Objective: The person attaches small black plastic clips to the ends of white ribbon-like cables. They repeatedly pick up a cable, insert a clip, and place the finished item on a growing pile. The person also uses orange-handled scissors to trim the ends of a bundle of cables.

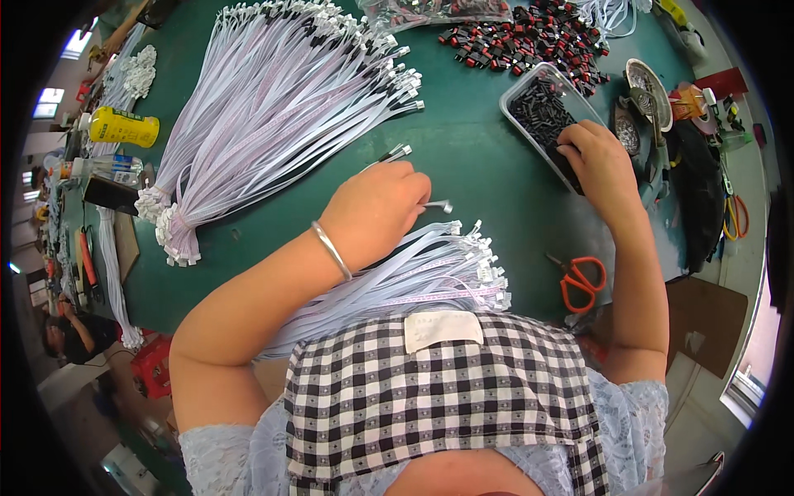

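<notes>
Checked black-and-white apron (364, 388) is positioned nearest the camera. Fingers of the left hand (376, 202) are curled closed on a thin white cable (447, 207); its plug end projects rightward beyond the fingertips, with the short visible length lying roughly crosswise. Fingers of the right hand (602, 165) are bent down into a clear tray (523, 134) of short black tubes (542, 107); whether a tube is gripped, and how wide the fingertips are parted, cannot be told. Controlling relation: the tubes are located right of and beyond the cable's plug, well apart from it, with the right hand nearer; the tray's long axis runs from far left to near right. Outward on the bench (475, 169), a cable bundle (413, 277) is placed below the left hand, and orange-handled scissors (583, 285) below the tray.
</notes>
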Available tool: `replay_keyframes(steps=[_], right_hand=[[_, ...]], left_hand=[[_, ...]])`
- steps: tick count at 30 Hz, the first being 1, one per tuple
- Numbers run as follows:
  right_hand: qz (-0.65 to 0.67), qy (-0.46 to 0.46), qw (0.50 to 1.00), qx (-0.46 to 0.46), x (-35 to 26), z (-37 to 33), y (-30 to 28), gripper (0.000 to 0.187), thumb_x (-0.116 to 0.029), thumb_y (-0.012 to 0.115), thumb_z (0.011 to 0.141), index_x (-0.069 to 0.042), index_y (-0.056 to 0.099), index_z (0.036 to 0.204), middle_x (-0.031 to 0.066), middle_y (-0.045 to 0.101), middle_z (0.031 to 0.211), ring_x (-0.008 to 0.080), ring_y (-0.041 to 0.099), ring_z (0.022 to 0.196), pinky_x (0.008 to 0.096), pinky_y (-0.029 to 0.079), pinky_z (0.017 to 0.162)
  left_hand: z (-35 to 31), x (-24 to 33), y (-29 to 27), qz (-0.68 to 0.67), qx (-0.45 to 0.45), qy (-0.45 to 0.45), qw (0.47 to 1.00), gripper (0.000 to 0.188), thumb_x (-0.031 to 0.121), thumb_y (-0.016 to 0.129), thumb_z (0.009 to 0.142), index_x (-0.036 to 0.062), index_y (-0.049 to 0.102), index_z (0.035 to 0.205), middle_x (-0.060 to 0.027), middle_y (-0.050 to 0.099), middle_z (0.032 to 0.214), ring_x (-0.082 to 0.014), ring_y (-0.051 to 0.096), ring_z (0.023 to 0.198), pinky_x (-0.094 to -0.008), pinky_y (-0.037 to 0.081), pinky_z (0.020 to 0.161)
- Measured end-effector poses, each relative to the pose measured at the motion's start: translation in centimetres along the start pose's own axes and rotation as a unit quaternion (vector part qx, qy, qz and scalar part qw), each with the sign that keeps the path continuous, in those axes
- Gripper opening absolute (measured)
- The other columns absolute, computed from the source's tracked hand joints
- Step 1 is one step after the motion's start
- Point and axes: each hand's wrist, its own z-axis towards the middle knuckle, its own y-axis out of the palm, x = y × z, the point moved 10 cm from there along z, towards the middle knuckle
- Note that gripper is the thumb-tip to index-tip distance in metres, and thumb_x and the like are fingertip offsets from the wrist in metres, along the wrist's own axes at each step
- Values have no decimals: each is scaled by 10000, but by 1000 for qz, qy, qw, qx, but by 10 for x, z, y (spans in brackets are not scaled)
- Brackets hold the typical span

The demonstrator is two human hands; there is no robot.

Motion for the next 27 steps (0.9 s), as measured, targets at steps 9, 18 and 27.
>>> replay_keyframes(steps=[9, 18, 27], right_hand=[[33, 16, 999, 18, -12, 7, -23, 114, -152, 658, 815, -64, 602, 861, 101, 582, 813, 301, 582, 806, 384, 484, 723], [459, 147, 875, -53, -20, -11, -13, 52, -1, 569, 870, 4, 587, 919, 28, 616, 785, 82, 623, 692, 216, 496, 596], [660, 85, 744, -61, -108, -24, 15, 94, 34, 600, 847, 23, 618, 939, 60, 648, 854, 115, 658, 765, 222, 520, 667]], left_hand=[[-31, -14, 14, -529, 10, -251, 810, 208, 54, 505, 924, 3, 555, 1120, -55, 585, 875, -78, 544, 677, -211, 448, 605], [-36, -20, 33, -571, -18, -280, 772, 139, 120, 571, 932, 15, 581, 1022, -39, 592, 828, -61, 531, 603, -192, 439, 547], [-28, -13, 41, -592, -30, -278, 756, 96, 67, 618, 886, 16, 579, 957, -16, 591, 754, -60, 542, 584, -184, 410, 484]])
